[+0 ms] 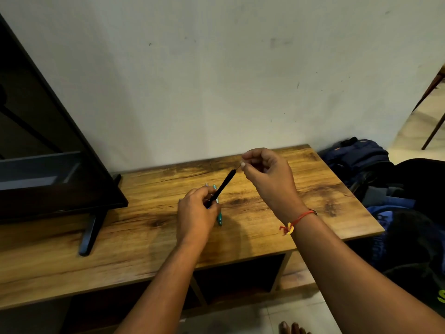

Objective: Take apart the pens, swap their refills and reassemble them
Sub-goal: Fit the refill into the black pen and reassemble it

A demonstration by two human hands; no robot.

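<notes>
My left hand grips one black pen barrel, tilted up toward my right. My right hand pinches a thin refill tip at the barrel's upper end, fingers closed on it. Just under my left fingers, one teal pen lies on the bench; a pale piece beside it, too small to tell.

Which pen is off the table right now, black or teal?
The black pen: the left hand holds it tilted above the table, and the right hand pinches at its upper tip. The teal pen lies flat on the wood.
</notes>
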